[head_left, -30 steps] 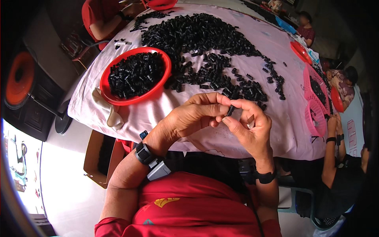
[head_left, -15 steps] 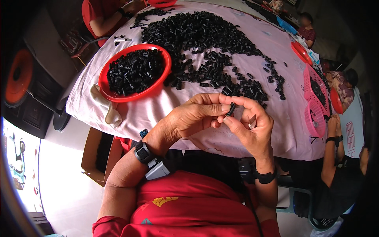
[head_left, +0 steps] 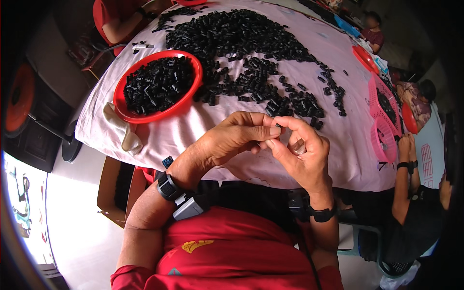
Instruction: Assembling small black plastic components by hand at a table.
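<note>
Over the near edge of the cloth-covered table, my left hand (head_left: 234, 140) and my right hand (head_left: 307, 154) meet at the fingertips. Between them is a small black cylindrical piece (head_left: 278, 125), mostly hidden by the fingers. The left thumb and forefinger pinch it, and the right fingertips press at its other side. A small flat greyish sliver (head_left: 299, 146) shows inside the curled right fingers; its kind is unclear. Beyond the hands lies a large heap of similar black pieces (head_left: 237, 34). To the left, a red basin (head_left: 198, 79) is filled with more of them.
A whitish knitted cloth item (head_left: 126, 133) lies by the basin at the table edge. Pink plastic baskets (head_left: 384, 140) stand at the right. A cardboard box (head_left: 108, 193) is on the floor at lower left. Other people sit around the table; one person's hands (head_left: 407, 147) are at the right.
The view has shifted slightly, so the table things sit a little further left and up. My fingers have closed further over the black piece, hiding more of it.
</note>
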